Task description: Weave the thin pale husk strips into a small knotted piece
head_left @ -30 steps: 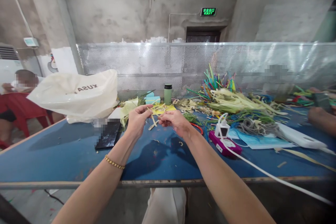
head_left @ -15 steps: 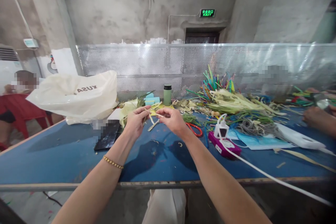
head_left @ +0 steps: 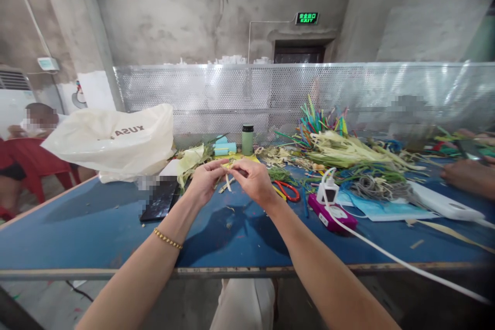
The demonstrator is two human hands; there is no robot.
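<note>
My left hand [head_left: 204, 181] and my right hand [head_left: 253, 180] meet above the blue table, fingertips touching or nearly so. Between them is a pale corn husk strip [head_left: 228, 182], pinched by both, with a loose end hanging below the fingers. My fingers cover most of it. Just beyond lie a yellow sheet [head_left: 253, 158] and a dried husk bundle [head_left: 190, 160] to the left. Red-handled scissors [head_left: 291, 192] rest to the right of my right hand.
Left are a white bag [head_left: 108, 136] and a dark tablet-like device [head_left: 159, 201]. A green bottle [head_left: 247, 140] stands behind. Right are a husk pile [head_left: 340, 150], a purple power strip [head_left: 332, 215] with a trailing white cable, and another person's hand [head_left: 464, 175].
My hands have come closer together, the right one shifting left toward the left fingertips. The husk strip between them is now more hidden, and its loose end has swung.
</note>
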